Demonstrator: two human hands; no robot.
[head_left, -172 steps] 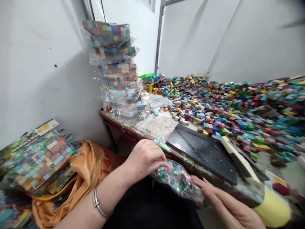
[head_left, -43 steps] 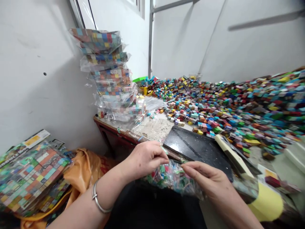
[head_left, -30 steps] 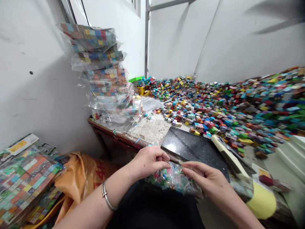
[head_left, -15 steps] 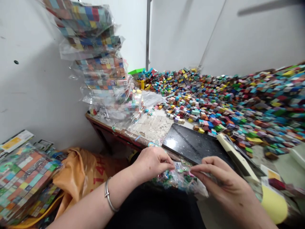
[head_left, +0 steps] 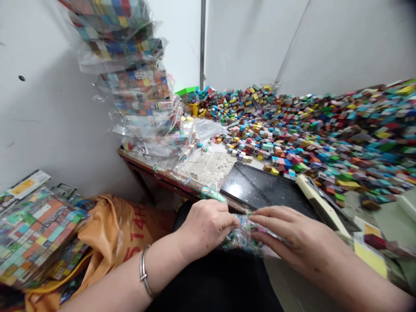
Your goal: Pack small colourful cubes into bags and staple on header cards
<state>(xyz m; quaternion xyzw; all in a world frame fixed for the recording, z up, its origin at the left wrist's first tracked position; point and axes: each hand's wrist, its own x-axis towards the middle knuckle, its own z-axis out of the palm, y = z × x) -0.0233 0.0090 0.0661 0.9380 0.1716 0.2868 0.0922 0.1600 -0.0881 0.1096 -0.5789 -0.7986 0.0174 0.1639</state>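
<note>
- six o'clock, over the lap: clear bag (head_left: 241,240), left hand (head_left: 203,227) pinching its edge, right hand (head_left: 297,238) touching it, grip unclear; slick plastic could slip or split, spilling bits.
- ten o'clock: uneven stack (head_left: 139,93) could topple if knocked.

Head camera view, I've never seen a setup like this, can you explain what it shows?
There's no machine: these are a person's bare hands, seen by one camera worn on the head, looking forward and down. The left hand, with a bracelet on its wrist, pinches a clear plastic bag of small colorful pieces; the right hand's fingers touch it too. On the table lie a dark board, a heap of colorful blocks and a tall stack of wrapped packs. An orange sack is at lower left.
</note>
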